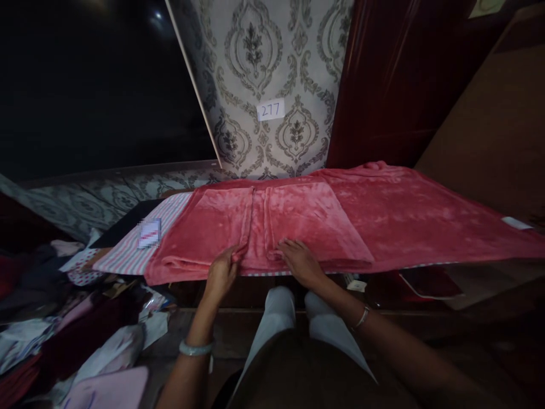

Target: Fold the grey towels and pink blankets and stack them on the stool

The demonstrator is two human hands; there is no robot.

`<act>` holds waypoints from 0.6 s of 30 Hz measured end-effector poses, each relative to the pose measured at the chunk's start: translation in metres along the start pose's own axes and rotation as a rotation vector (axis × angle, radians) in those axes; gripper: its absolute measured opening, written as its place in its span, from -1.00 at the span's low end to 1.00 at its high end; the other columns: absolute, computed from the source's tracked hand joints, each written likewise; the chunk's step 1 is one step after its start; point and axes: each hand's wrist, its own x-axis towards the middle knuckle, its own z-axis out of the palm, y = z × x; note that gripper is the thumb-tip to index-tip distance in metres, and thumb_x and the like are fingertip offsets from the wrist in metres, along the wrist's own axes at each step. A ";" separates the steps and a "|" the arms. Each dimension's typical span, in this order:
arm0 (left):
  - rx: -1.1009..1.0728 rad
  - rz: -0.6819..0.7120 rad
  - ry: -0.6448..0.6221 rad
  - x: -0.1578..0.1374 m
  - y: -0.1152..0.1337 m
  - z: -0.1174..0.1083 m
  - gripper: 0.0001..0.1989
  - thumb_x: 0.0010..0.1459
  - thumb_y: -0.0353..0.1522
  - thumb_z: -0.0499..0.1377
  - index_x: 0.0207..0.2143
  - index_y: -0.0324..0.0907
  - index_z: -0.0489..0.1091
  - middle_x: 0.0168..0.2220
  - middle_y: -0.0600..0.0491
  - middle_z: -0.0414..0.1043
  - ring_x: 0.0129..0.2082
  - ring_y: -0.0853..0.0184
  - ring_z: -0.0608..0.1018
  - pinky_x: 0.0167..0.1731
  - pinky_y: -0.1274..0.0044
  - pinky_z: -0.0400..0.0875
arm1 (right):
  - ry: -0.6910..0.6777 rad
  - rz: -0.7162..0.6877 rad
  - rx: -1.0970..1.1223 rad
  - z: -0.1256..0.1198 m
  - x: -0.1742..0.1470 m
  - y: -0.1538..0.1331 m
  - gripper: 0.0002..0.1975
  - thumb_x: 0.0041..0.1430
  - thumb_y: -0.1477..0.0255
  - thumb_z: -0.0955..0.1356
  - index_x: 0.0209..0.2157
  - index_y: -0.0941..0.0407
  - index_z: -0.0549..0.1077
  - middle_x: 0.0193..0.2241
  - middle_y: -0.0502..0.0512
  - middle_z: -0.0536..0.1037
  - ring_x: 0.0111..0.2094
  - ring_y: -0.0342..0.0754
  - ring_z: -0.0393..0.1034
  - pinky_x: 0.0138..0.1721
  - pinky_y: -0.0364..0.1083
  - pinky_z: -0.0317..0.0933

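A pinkish-red plush cloth (225, 213), perhaps a blanket or a fleece garment, lies on the surface in front of me. Two of its sides are folded inward, leaving a narrow gap between their edges. At the near corner of the left fold, my left hand (222, 274) pinches the edge between thumb and fingers. My right hand (302, 264) rests on the right folded panel (313, 221), fingers stretched out over its inner near corner. Plush fabric of the same colour (421, 210) spreads out to the right. A striped cloth (166, 224) shows from beneath at the left.
A large dark screen (102, 85) stands at the back left. Patterned wallpaper (255, 68) bears a paper label (271, 109) reading 277. A dark red wooden panel (378, 85) rises at the back right. Heaped clothes (85, 335) fill the lower left.
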 end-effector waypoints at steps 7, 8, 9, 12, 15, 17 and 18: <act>0.324 -0.004 0.063 -0.012 0.009 0.026 -0.56 0.19 -0.49 0.02 0.06 -0.23 0.51 0.11 -0.15 0.53 0.18 0.07 0.50 0.20 0.23 0.37 | 0.125 -0.015 -0.067 0.027 0.001 -0.015 -0.61 0.39 0.53 0.20 0.10 0.14 0.53 0.09 0.23 0.57 0.18 0.10 0.38 0.25 0.17 0.20; 0.358 0.015 0.052 -0.014 0.006 0.029 -0.55 0.16 -0.50 0.03 0.07 -0.23 0.50 0.12 -0.14 0.53 0.18 0.06 0.49 0.21 0.23 0.36 | 0.122 -0.023 -0.079 0.030 -0.002 -0.015 -0.61 0.38 0.53 0.21 0.11 0.14 0.53 0.11 0.23 0.55 0.20 0.11 0.36 0.26 0.18 0.18; 0.377 0.033 0.054 -0.017 0.002 0.032 -0.53 0.15 -0.51 0.03 0.08 -0.23 0.50 0.13 -0.14 0.52 0.19 0.07 0.49 0.21 0.23 0.36 | 0.124 -0.030 -0.083 0.032 -0.004 -0.015 -0.61 0.37 0.53 0.22 0.13 0.15 0.52 0.12 0.24 0.54 0.21 0.11 0.35 0.27 0.18 0.17; 0.388 0.083 0.097 -0.021 -0.010 0.036 -0.53 0.16 -0.49 0.04 0.11 -0.24 0.47 0.13 -0.15 0.52 0.18 0.09 0.50 0.21 0.22 0.37 | 0.117 -0.037 -0.064 0.033 -0.010 -0.015 -0.60 0.37 0.50 0.23 0.15 0.18 0.50 0.14 0.27 0.53 0.22 0.10 0.34 0.28 0.17 0.16; 0.396 0.115 0.142 -0.022 -0.015 0.039 -0.54 0.17 -0.49 0.02 0.08 -0.25 0.48 0.09 -0.16 0.55 0.16 0.09 0.51 0.17 0.21 0.41 | 0.055 -0.026 -0.026 0.022 -0.009 -0.019 -0.60 0.36 0.47 0.26 0.15 0.22 0.50 0.14 0.31 0.52 0.21 0.13 0.35 0.27 0.16 0.18; 0.394 0.143 0.164 -0.023 -0.016 0.039 -0.55 0.18 -0.49 0.01 0.07 -0.21 0.48 0.07 -0.13 0.56 0.15 0.10 0.52 0.14 0.22 0.44 | -0.017 -0.011 0.031 0.010 -0.002 -0.022 -0.63 0.36 0.43 0.27 0.12 0.17 0.53 0.08 0.27 0.57 0.15 0.12 0.42 0.22 0.14 0.24; 0.389 0.162 0.177 -0.023 -0.015 0.038 -0.57 0.20 -0.47 0.03 0.07 -0.20 0.49 0.06 -0.12 0.57 0.14 0.11 0.53 0.12 0.22 0.45 | -0.050 0.002 0.060 0.003 0.004 -0.023 -0.64 0.37 0.40 0.27 0.09 0.13 0.55 0.03 0.23 0.60 0.10 0.10 0.46 0.18 0.11 0.27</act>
